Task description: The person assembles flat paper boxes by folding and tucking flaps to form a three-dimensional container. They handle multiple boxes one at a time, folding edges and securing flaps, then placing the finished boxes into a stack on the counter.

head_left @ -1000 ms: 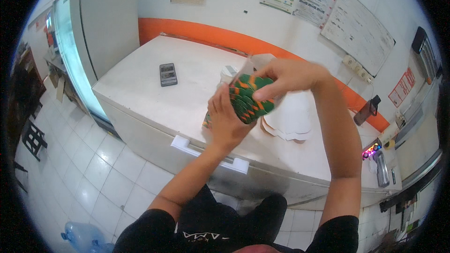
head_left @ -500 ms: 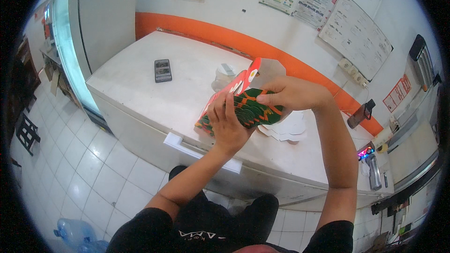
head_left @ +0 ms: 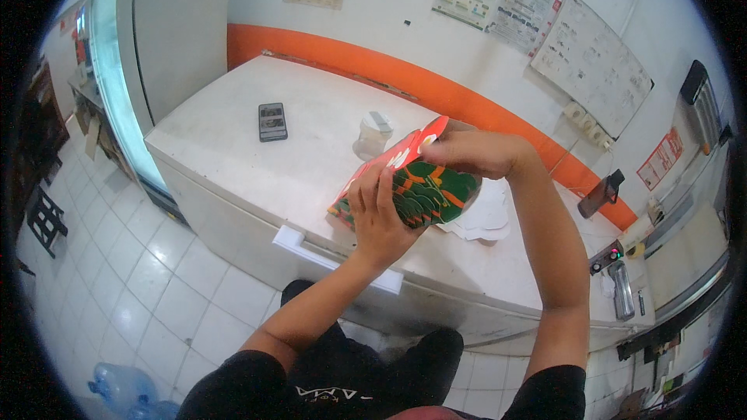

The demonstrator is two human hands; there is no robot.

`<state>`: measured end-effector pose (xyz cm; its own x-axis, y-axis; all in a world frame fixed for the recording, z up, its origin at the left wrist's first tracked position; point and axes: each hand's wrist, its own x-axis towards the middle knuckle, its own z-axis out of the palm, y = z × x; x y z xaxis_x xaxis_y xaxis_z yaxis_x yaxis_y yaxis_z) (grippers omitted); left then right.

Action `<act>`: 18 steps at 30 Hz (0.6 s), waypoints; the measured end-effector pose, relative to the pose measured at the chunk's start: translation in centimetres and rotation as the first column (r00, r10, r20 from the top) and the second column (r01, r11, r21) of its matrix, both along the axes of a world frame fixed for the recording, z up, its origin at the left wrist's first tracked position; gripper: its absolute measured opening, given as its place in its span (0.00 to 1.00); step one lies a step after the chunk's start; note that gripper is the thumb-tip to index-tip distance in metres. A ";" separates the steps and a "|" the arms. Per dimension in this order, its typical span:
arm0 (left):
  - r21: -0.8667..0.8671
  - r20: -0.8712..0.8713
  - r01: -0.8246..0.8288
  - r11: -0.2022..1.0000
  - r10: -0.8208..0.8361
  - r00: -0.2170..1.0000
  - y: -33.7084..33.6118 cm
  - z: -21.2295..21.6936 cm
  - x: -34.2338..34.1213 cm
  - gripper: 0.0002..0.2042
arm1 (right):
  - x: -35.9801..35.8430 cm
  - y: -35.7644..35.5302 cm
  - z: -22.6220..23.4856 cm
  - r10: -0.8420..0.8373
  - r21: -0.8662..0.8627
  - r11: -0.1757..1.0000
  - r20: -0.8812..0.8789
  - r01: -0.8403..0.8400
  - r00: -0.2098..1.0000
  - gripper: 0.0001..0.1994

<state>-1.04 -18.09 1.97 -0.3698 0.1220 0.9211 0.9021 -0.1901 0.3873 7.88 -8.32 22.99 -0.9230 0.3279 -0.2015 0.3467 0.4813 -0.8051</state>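
At the lower left, blue water bottles [head_left: 124,389] lie on the tiled floor. My left hand [head_left: 379,216] presses flat, fingers spread, against the near face of the carton [head_left: 416,187], a flattened red pack with a green and orange patterned panel, held over the front edge of the white chest freezer [head_left: 233,155]. My right hand [head_left: 476,152] is closed, pinching the carton's upper edge. White sheets [head_left: 486,218] lie just behind it. Farther back sit a clear lidded cup [head_left: 373,134] and a dark phone [head_left: 272,121]. Rectangular posters [head_left: 498,0] hang on the wall.
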 end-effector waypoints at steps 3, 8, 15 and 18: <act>-0.086 0.040 0.110 0.990 -0.107 0.994 -0.3 0.7 -0.4 0.59 | -0.6 4.1 0.6 0.069 -0.645 0.764 0.080 -0.001 0.994 0.24; -0.194 0.112 0.163 0.967 -0.143 0.983 -1.3 1.1 -2.0 0.64 | -2.3 2.3 1.3 0.231 -0.095 0.971 0.149 -0.218 0.962 0.26; -0.202 0.157 0.237 0.950 -0.208 0.966 -0.7 0.9 -2.9 0.68 | -5.0 1.1 0.1 0.225 0.476 0.752 0.465 -0.456 0.856 0.18; -0.188 0.186 0.305 0.934 -0.271 0.944 -0.6 1.2 -3.0 0.69 | -5.3 1.1 -0.6 0.239 0.511 0.696 0.497 -0.504 0.834 0.17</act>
